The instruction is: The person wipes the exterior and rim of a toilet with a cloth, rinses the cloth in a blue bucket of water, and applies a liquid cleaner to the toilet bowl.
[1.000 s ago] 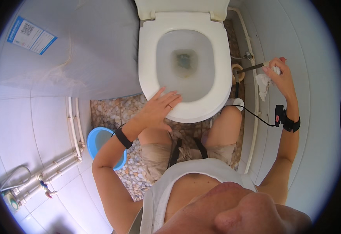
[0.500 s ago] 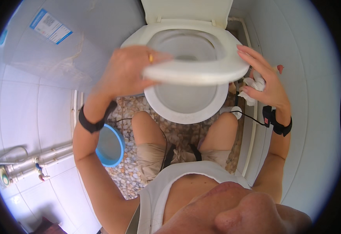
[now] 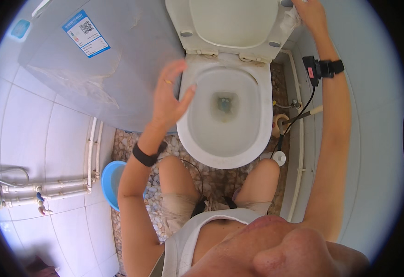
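Seat [image 3: 232,23] stands raised at top centre, leaning back upright, so the bare bowl rim [image 3: 197,134] below is exposed. Right hand [image 3: 309,14] at upper right presses a crumpled white cloth [image 3: 290,19] against the seat's edge, fingers curled on the cloth, arm stretched straight up the frame. Left hand [image 3: 167,99] hovers centre-left just beside the rim, fingers spread, holding nothing. Blue basin [image 3: 112,182] sits lower left.
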